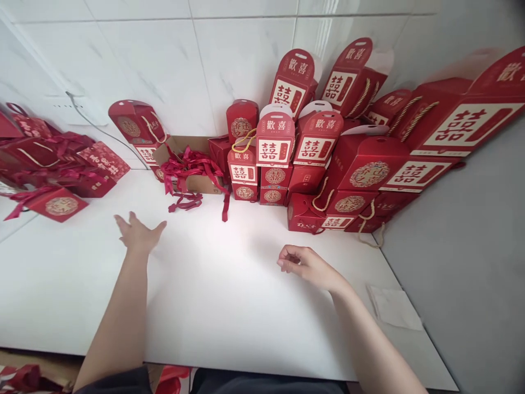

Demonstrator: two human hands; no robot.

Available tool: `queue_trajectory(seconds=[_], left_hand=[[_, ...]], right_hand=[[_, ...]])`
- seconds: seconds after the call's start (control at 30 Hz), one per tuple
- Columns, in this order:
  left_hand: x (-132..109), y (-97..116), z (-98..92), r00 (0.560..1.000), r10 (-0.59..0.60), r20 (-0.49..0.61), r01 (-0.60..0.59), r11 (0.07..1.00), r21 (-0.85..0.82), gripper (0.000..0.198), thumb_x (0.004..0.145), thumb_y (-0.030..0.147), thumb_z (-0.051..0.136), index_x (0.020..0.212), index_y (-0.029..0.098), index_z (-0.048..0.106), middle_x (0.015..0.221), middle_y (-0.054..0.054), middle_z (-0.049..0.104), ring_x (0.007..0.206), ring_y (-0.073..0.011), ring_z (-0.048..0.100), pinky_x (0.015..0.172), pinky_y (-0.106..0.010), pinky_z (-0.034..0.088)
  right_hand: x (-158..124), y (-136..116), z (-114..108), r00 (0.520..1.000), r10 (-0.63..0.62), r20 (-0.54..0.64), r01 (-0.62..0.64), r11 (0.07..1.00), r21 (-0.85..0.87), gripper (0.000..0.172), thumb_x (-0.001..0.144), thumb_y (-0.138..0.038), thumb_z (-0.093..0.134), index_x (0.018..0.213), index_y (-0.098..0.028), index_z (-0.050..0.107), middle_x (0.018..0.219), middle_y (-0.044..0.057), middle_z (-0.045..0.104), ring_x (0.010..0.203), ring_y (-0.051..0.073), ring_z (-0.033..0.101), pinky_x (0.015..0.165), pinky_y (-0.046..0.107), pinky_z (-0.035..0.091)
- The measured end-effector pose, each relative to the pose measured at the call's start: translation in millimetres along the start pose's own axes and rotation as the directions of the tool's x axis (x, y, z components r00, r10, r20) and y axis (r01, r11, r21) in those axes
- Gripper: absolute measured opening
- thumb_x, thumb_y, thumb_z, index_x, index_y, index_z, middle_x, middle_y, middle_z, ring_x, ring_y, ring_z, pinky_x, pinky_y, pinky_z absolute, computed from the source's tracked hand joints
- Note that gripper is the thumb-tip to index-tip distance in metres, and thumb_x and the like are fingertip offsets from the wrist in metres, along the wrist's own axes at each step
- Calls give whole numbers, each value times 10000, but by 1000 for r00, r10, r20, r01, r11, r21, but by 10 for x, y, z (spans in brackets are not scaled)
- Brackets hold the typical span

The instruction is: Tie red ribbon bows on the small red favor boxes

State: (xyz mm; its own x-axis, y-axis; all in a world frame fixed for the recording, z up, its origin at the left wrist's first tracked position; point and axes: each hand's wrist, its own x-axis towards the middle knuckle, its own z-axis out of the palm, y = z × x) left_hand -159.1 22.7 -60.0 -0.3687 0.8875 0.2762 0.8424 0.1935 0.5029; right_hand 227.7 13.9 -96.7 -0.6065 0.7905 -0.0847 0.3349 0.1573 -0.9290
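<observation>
My left hand (138, 232) is stretched out over the white table (229, 295), fingers spread and holding nothing. It is nearest to a red box with a gold round emblem (61, 204) and a cardboard box (205, 184) full of red ribbons (191, 164). My right hand (307, 265) is over the middle of the table with its fingers curled in; no object shows in it. Beyond it stand stacked red gift boxes (274, 143) with white label panels and rope handles.
More red boxes and bags (61, 156) lie in a heap at the far left. A grey cable (106, 131) hangs on the tiled wall. A white folded cloth or paper (394, 307) lies at the right, beside a grey partition (459, 246). Red items show below the table's front edge.
</observation>
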Motion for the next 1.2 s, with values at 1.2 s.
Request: queue_trajectory(seconds=[1.2], left_hand=[[-218,1333,589,638,543,546,-288,826,-484,464,840,479,604,1247,264,539,1358,-52,550,1222,-251,538,1028,-404,449]], right_hand=[[210,185,62,673,-316,-669,171,946,-275,134,904,-354,552,953,-230,571,1158,113,588,1147,266,543,1013,452,411]])
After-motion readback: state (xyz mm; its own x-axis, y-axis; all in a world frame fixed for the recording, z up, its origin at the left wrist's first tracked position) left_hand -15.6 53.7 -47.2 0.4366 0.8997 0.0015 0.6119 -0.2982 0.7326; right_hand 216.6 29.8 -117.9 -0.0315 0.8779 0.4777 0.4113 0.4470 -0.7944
